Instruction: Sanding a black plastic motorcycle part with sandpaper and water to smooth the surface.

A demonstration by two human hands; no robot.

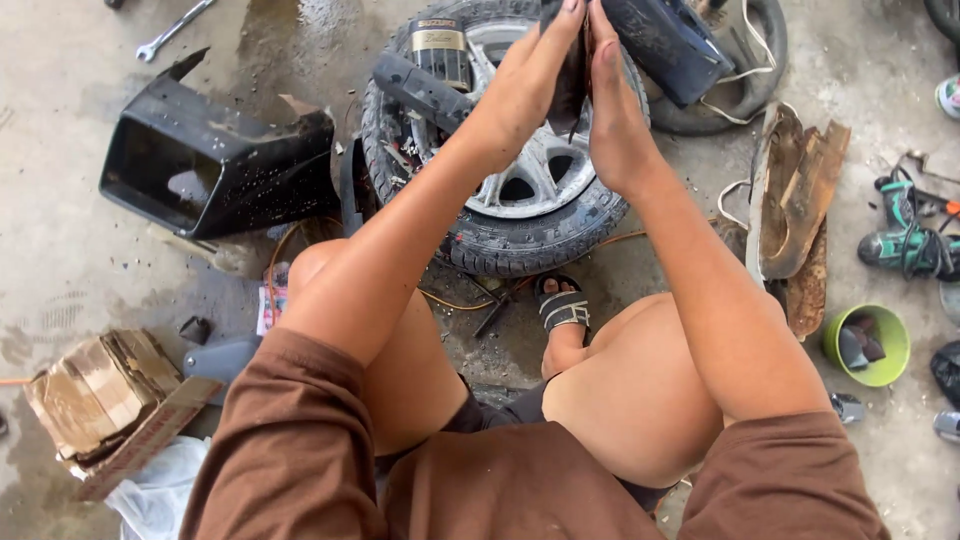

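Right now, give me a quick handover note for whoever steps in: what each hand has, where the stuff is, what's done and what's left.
Left hand and right hand: both raised over the wheel, palms pressed together on a dark piece held between them; what it is cannot be told.
Wheel: lies flat on the concrete floor in front of the sandalled foot, tyre on.
A can and a black bar rest on top of the wheel.
Around it: black plastic housing to the left, wrench top left, drill and green bowl to the right.
Done and left: cannot be judged from this view.
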